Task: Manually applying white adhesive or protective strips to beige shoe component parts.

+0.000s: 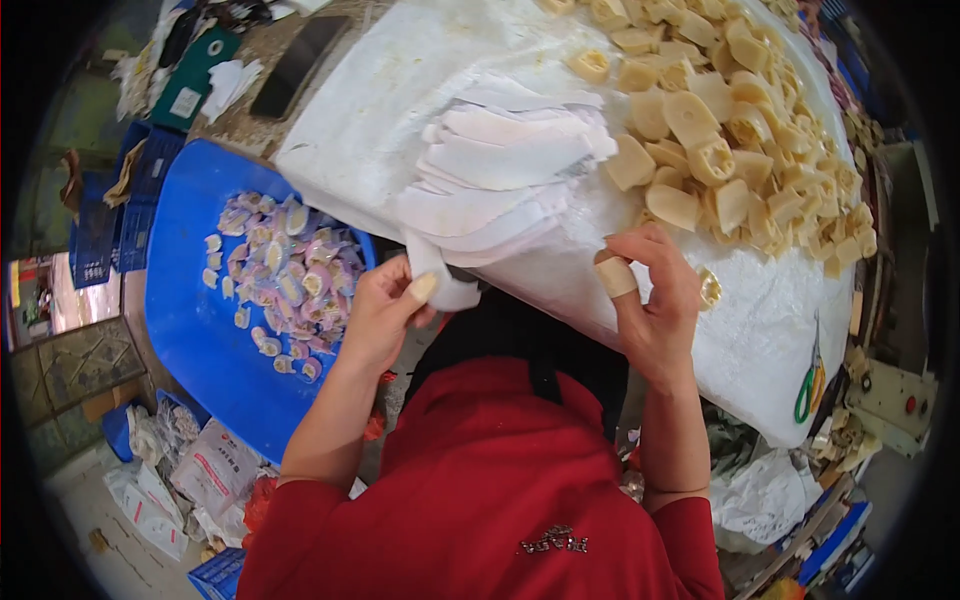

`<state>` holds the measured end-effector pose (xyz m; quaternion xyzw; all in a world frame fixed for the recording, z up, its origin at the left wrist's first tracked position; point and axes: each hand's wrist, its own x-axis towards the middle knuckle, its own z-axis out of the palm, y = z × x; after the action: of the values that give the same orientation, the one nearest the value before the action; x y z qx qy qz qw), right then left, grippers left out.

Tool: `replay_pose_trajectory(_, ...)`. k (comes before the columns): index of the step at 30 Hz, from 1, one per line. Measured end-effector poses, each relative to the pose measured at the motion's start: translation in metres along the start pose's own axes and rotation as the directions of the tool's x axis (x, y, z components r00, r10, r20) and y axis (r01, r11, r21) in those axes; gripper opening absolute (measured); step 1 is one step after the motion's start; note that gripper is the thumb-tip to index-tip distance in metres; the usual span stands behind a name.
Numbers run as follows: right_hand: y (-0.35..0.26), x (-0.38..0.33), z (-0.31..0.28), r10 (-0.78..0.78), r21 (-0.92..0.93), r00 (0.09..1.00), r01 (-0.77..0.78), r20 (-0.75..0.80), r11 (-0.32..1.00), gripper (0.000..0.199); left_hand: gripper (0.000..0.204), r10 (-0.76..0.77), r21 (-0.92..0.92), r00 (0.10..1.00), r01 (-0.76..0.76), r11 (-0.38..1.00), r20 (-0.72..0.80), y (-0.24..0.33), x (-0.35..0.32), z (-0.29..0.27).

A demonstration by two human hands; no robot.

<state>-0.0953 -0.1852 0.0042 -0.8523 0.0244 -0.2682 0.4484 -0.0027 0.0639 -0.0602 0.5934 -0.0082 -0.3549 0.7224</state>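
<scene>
Head view: the left hand (380, 310) pinches the lower end of a white wrapper (445, 285), pulled from the wrapper stack (510, 170) on the table (760, 340). The right hand (655, 300), its finger taped, closes loosely on a small pale piece (708, 288) beside the heap (740, 110). The wrapper looks thin, limp and light, best held at its edge. The pieces seem firm and possibly slick. Wrapped pieces lie in the blue tray (190, 340).

Right hand (655, 300) fingertips hidden; pale heap (740, 110) cut off at top, contents perhaps food pieces.
</scene>
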Motion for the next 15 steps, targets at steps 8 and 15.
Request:
replay_pose_trajectory(8, 0.024, -0.04, -0.086, 0.259, -0.43, 0.957, -0.289, -0.128, 0.855, 0.025, 0.027, -0.088, -0.229, 0.886, 0.211, 0.95, 0.455, 0.007, -0.02, 0.049)
replay_pose_trajectory(15, 0.049, -0.058, -0.077, 0.257, -0.556, 0.961, -0.271, -0.104, 0.786, 0.038, 0.04, -0.033, -0.266, 0.843, 0.205, 0.942, 0.536, 0.003, 0.013, 0.128)
